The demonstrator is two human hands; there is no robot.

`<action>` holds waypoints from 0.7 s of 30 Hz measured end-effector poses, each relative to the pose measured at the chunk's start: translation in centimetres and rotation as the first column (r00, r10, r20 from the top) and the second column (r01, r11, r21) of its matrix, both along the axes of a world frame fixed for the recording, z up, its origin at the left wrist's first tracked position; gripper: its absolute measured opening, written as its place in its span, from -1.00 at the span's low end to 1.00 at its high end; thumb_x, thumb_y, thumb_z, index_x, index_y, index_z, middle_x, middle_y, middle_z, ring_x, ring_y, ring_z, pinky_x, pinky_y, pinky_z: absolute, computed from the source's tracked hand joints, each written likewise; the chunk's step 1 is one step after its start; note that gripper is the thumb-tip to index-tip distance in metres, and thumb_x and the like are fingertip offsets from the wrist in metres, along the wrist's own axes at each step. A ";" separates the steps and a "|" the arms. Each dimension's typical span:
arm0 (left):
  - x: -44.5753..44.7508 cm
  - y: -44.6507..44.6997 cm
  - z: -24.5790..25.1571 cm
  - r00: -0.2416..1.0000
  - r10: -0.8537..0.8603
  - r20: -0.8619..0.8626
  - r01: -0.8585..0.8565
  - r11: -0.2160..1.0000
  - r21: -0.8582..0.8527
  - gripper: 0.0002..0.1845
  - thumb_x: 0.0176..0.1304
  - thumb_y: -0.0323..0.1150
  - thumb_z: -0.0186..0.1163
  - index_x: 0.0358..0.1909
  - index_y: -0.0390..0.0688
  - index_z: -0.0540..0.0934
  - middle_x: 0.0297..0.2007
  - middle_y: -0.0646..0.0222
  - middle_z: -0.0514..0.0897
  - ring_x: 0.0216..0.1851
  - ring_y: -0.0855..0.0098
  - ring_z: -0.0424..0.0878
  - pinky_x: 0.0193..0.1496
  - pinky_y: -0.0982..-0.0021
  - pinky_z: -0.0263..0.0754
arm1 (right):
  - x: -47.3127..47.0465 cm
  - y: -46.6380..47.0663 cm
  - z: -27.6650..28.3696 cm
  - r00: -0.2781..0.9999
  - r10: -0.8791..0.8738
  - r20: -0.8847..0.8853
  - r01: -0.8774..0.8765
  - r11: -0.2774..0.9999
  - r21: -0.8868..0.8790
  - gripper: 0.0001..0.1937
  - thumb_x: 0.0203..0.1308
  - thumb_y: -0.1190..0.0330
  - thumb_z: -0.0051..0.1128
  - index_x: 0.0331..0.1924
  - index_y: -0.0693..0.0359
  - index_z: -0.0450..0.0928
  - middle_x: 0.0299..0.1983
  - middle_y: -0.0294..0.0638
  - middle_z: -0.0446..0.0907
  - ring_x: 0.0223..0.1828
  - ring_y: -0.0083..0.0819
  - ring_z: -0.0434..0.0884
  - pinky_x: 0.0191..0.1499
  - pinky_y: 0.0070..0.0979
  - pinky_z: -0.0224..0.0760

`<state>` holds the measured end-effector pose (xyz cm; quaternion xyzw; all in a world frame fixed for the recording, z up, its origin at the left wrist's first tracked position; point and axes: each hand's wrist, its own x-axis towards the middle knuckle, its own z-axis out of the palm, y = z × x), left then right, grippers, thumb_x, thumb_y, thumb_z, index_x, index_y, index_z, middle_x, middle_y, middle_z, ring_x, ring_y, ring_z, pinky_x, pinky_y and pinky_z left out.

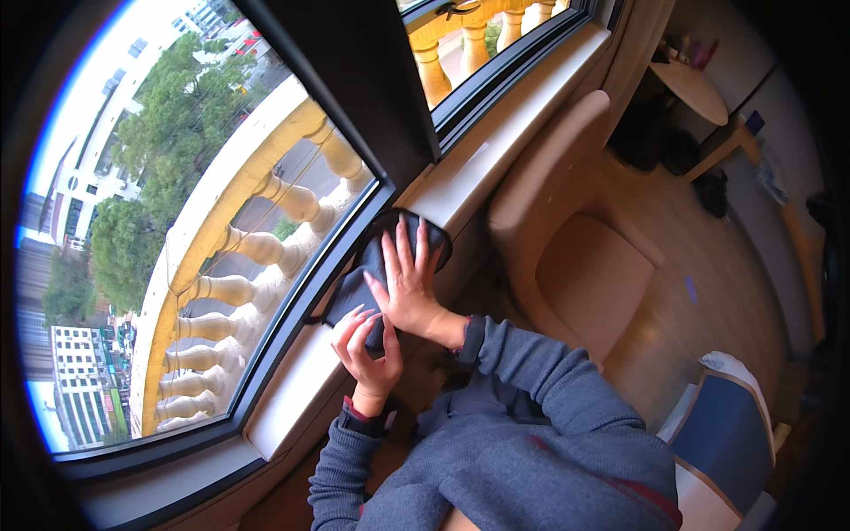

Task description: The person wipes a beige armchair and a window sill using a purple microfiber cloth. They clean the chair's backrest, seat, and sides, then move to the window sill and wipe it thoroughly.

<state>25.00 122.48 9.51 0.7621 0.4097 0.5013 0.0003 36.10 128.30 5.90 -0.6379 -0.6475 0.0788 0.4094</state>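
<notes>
A dark, soft item [346, 293], perhaps a folded cap or a pouch, lies on the pale windowsill [299, 391] against the window frame. Over its upper part my right hand [408, 285] rests flat, palm down with the fingers spread. My left hand [367, 355] is at the item's lower end, fingers bent and thumb held apart from them. Dark material shows between that thumb and the fingers, but whether it is gripped is hard to tell. My hands partly cover the item, so its full shape is hidden.
A large window [219, 219] runs along the left, with a stone balustrade [226, 292] outside. Right of the sill stands a tan upholstered chair [591, 265]. A blue and white padded piece [720, 425] is at lower right. A small round table [690, 89] stands farther back.
</notes>
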 end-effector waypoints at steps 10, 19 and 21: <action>7.6 1.2 -1.4 0.992 -0.120 0.047 0.124 0.988 -0.089 -0.57 0.00 -0.67 0.36 -0.06 -0.19 0.53 -0.06 0.19 0.53 -0.03 0.16 0.60 0.09 0.20 0.54 | 18.6 13.2 -0.3 0.943 -0.332 0.009 0.331 0.937 -0.107 -0.20 0.16 0.12 0.19 0.39 0.45 0.16 0.55 0.08 -0.07 0.58 0.19 -0.29 0.32 0.55 -0.23; 13.3 1.3 -4.0 0.961 -0.277 0.017 0.265 0.897 -0.355 -0.54 0.11 -0.54 0.36 0.08 -0.22 0.49 -0.02 0.11 0.60 -0.01 0.11 0.57 0.10 0.21 0.46 | 19.4 11.0 -0.2 0.960 -0.060 0.274 0.084 0.993 -0.077 -0.52 0.26 0.35 -0.07 0.19 0.51 0.42 0.38 0.30 0.24 0.55 0.24 -0.06 0.27 0.61 -0.10; 14.0 1.8 -6.9 0.962 -0.272 -0.027 0.218 0.822 -0.525 -0.49 0.20 -0.42 0.33 0.17 -0.26 0.42 0.05 0.02 0.54 0.08 0.00 0.51 0.18 0.16 0.41 | 18.4 7.2 -0.5 0.995 0.098 0.019 -0.100 0.984 0.145 -0.54 0.25 0.39 0.01 0.18 0.50 0.44 0.36 0.26 0.29 0.54 0.18 0.02 0.40 0.28 0.01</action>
